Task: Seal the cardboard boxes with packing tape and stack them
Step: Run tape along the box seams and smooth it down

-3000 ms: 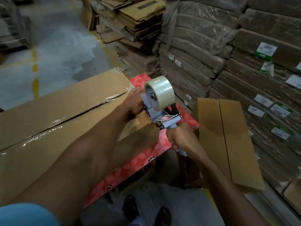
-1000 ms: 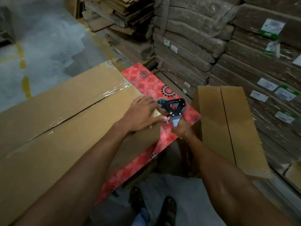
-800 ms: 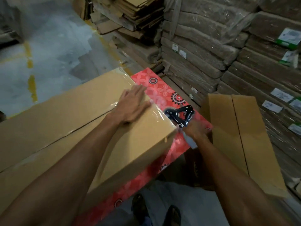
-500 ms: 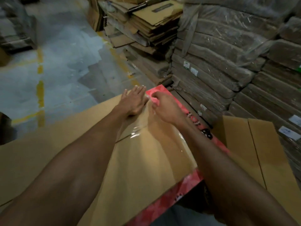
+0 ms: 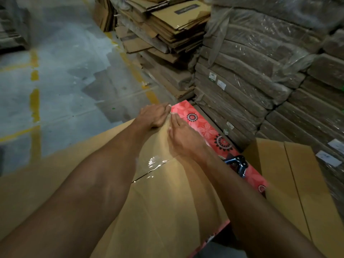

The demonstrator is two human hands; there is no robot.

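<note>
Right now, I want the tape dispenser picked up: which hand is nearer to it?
Right. The right hand rests on the box, a little beyond and left of the tape dispenser; the left hand lies farther off, at the box's far edge.

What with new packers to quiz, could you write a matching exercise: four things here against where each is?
1. left hand
2. right hand
3. black tape dispenser
4. clear packing tape

A. lying on the red flower-patterned surface
B. glinting over the long brown cardboard box seam
C. flat on the box top, nearer the red surface
D. at the box's far edge, floor side

Pairs: 1-D, 2-C, 3-A, 4-B
</note>
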